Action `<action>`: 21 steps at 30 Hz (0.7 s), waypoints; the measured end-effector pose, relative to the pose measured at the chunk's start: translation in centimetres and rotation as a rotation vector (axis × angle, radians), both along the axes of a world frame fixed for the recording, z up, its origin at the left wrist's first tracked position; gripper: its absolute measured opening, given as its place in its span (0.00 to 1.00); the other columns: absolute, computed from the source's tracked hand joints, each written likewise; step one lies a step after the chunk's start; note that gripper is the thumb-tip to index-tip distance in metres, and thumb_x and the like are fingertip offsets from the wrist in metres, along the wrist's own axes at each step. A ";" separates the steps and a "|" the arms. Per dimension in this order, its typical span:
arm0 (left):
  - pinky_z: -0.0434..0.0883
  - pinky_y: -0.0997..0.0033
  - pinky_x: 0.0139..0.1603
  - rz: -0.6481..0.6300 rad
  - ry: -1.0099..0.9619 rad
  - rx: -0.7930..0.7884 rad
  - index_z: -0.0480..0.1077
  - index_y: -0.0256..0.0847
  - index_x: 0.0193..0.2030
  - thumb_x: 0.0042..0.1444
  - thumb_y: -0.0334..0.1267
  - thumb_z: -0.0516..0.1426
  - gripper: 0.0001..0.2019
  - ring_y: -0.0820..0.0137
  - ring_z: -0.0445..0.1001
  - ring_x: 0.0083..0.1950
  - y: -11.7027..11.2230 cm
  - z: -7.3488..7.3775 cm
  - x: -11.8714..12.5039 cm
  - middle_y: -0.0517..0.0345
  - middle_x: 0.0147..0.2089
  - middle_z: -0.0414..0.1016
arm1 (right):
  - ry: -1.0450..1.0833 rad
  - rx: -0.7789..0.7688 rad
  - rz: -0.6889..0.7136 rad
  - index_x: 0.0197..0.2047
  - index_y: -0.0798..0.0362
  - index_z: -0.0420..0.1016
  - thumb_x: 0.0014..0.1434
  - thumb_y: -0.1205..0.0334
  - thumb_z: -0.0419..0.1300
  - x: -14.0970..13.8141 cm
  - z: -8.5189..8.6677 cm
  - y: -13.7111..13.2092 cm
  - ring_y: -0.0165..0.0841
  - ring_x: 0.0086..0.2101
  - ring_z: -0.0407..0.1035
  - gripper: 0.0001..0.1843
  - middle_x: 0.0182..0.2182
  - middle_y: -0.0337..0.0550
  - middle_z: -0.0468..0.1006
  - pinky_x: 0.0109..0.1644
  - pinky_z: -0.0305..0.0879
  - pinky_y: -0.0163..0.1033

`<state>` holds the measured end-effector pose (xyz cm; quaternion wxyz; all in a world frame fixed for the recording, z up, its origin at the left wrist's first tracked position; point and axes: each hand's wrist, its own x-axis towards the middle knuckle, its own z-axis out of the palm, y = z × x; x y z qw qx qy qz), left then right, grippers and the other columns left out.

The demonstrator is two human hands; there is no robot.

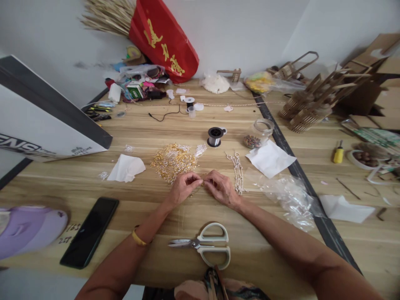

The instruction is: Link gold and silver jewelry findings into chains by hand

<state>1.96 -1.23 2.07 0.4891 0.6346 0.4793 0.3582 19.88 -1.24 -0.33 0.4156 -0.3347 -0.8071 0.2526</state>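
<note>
My left hand point(185, 187) and my right hand point(221, 188) meet over the middle of the wooden table, thumb and fingertips pinched close together. Whatever they pinch is too small to make out; a few tiny gold bits show just below the fingers. Touching the left hand's far side is a pile of small gold and silver beads point(175, 160). Beaded strands point(238, 173) lie to the right of my right hand. A spool of fine wire point(215, 136) stands beyond both hands. Nearer my body rest scissors point(200, 243) with cream handles, blades pointing left.
A black phone point(90, 231) and a purple-and-white object point(31, 229) lie on the left, before a large box point(46, 112). To the right are a glass jar point(263, 128) holding beads, white paper point(270, 158) and clear plastic bags point(292, 200). Bamboo pieces point(309, 104) stand further back.
</note>
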 end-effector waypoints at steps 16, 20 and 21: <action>0.63 0.76 0.30 -0.010 0.037 0.019 0.69 0.35 0.27 0.51 0.39 0.58 0.08 0.75 0.65 0.27 0.0 -0.3 -0.2 0.60 0.25 0.69 | 0.008 -0.003 0.030 0.39 0.53 0.70 0.64 0.63 0.51 0.0 0.1 0.1 0.31 0.31 0.66 0.07 0.31 0.44 0.72 0.35 0.64 0.36; 0.62 0.76 0.29 -0.002 0.032 0.015 0.69 0.36 0.27 0.51 0.39 0.58 0.08 0.75 0.65 0.27 0.1 -0.5 -0.3 0.61 0.25 0.68 | 0.005 -0.008 0.031 0.39 0.53 0.69 0.64 0.64 0.51 0.0 0.1 0.1 0.31 0.32 0.66 0.07 0.31 0.44 0.72 0.36 0.64 0.36; 0.62 0.76 0.29 0.002 0.030 0.017 0.69 0.36 0.27 0.51 0.40 0.58 0.08 0.75 0.65 0.27 0.2 -0.6 -0.4 0.60 0.25 0.68 | 0.004 -0.008 0.029 0.39 0.53 0.69 0.64 0.64 0.51 0.0 0.1 0.0 0.31 0.32 0.66 0.07 0.31 0.44 0.72 0.36 0.64 0.36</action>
